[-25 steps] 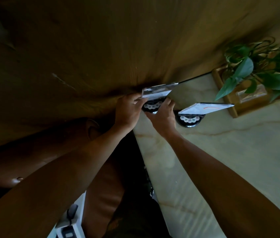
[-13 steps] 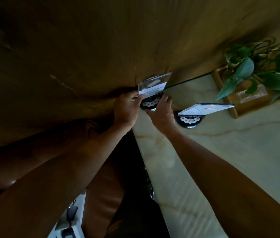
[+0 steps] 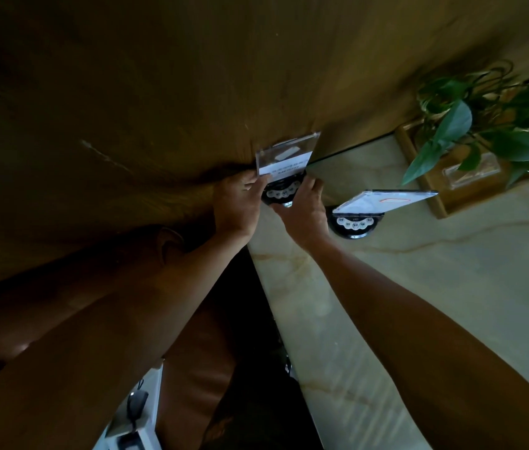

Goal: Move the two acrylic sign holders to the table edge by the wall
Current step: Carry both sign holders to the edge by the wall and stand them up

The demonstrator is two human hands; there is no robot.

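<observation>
Nearest the camera, two bare forearms reach forward from the lower frame, the left one over a brown leather seat (image 3: pixel 198 368), the right one over the pale marble table (image 3: pixel 451 287). A white device (image 3: pixel 133 420) with a dark cable sits low in the frame beside the seat.

Left hand (image 3: pixel 235 206): curled, fingers closed against the left side of the first sign holder (image 3: pixel 285 157), at its black round base. Right hand (image 3: pixel 305 209): fingers wrapped on the right side of the same base, thumb side toward the panel. Both hands grip this one holder between them. Its clear panel stands close to upright, tilted slightly, with a white printed sheet inside; the print is too small to read. The holder sits at the table's corner, right at the wooden wall (image 3: pixel 191 76); whether the base rests fully on the marble cannot be told, as the hands cover it.

Second sign holder (image 3: pixel 383 201): on the table just right of the right hand, not touched by it. Its black base carries a row of white round marks; the clear panel appears edge-on and slanted.

Farther right, near the wall: a wooden tray (image 3: pixel 432 186) holding a clear container, with a green leafy plant (image 3: pixel 483 125) above it.
</observation>
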